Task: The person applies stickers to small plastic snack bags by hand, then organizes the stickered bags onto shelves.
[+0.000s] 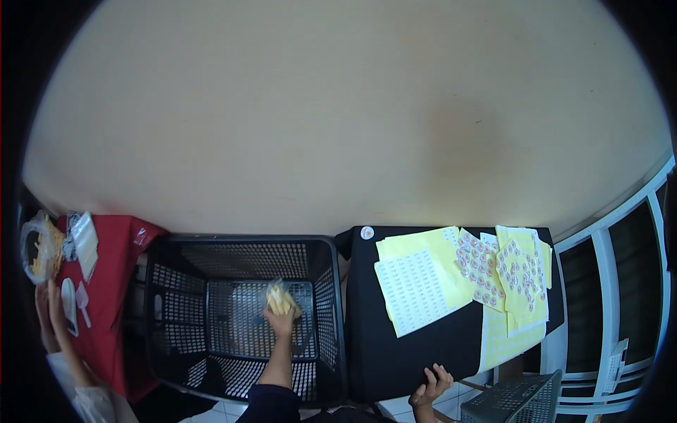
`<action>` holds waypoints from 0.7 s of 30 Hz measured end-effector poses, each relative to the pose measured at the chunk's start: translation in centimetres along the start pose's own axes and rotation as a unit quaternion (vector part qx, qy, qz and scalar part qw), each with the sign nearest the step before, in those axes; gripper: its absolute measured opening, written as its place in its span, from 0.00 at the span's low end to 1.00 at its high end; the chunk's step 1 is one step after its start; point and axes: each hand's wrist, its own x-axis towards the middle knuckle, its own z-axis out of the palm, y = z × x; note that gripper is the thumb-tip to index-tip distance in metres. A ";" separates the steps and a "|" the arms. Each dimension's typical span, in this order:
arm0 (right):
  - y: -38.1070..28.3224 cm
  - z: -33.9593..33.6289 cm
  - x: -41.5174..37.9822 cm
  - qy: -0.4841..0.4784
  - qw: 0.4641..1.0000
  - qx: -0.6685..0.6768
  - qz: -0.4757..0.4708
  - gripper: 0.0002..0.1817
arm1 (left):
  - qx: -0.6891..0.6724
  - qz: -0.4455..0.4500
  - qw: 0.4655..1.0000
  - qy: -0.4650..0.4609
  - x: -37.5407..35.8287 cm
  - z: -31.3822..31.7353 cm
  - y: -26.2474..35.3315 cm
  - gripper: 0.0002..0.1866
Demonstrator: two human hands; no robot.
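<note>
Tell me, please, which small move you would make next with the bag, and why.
I would perhaps set the bag down in the basket: the left hand already reaches inside with it, and the right hand, by the black table, holds nothing visible.

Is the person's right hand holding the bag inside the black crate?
No, the left hand holds the bag; the right hand is by the black-covered table.

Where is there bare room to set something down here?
The black table is bare between the crate and yellow sheets, and along its near side by the right hand. The crate's floor looks free left of the bag in the left hand. Crowded: the table's sheet-covered right side.
</note>
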 end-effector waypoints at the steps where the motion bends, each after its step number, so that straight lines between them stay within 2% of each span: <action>1: -0.1 -0.1 0.1 -0.004 1.000 -0.003 0.003 0.20 | -0.004 0.041 0.999 0.002 -0.6 -0.7 3.2 0.40; 2: -0.4 -0.3 0.5 -0.007 1.000 -0.005 0.006 0.19 | -0.009 0.083 0.997 0.003 -1.2 -1.3 6.7 0.39; 4: -1.4 -1.1 1.4 -0.021 1.000 -0.008 0.003 0.18 | -0.047 0.142 0.989 -0.019 -1.4 -1.7 9.9 0.39; 5: -2.4 -1.5 2.4 -0.021 0.997 0.030 0.063 0.18 | -0.046 0.144 0.988 -0.013 -1.9 -2.1 12.2 0.39; 7: -3.4 -1.9 3.4 -0.005 0.978 0.103 0.179 0.14 | -0.124 0.197 0.968 -0.097 -4.7 -3.9 17.5 0.38; 8: -3.8 -2.1 4.3 -0.006 0.979 0.107 0.175 0.14 | -0.124 0.198 0.968 -0.091 -6.2 -4.4 19.3 0.38; 10: -5.3 -2.7 7.7 -0.015 0.990 0.143 0.004 0.16 | -0.179 0.237 0.942 -0.157 -9.6 -5.3 22.6 0.37; 11: -6.3 -2.6 9.9 -0.035 0.974 0.224 -0.008 0.18 | -0.135 0.271 0.939 -0.165 -11.7 -6.2 24.8 0.37; 12: -7.3 -2.6 11.9 -0.057 0.951 0.302 -0.018 0.20 | -0.090 0.300 0.933 -0.174 -13.8 -6.7 26.2 0.36; 14: -8.4 -2.3 15.1 -0.097 0.889 0.447 0.026 0.22 | -0.110 0.302 0.923 -0.212 -17.6 -6.4 27.6 0.36; 16: -8.6 -2.8 17.8 -0.165 0.786 0.593 0.057 0.19 | -0.114 0.278 0.916 -0.266 -21.0 -5.7 28.7 0.36; 17: -8.2 -3.2 18.8 -0.168 0.784 0.595 0.058 0.19 | -0.082 0.280 0.915 -0.277 -22.6 -5.3 29.2 0.37; 19: -7.2 -4.1 19.7 -0.232 0.712 0.663 -0.004 0.12 | -0.084 0.282 0.913 -0.282 -25.5 -4.3 29.9 0.37; 20: -6.5 -4.7 19.8 -0.232 0.709 0.666 -0.008 0.12 | -0.091 0.290 0.909 -0.286 -26.4 -3.8 30.5 0.38; 21: -5.9 -5.5 19.8 -0.244 0.678 0.693 0.028 0.10 | -0.084 0.296 0.902 -0.302 -27.3 -3.7 31.1 0.37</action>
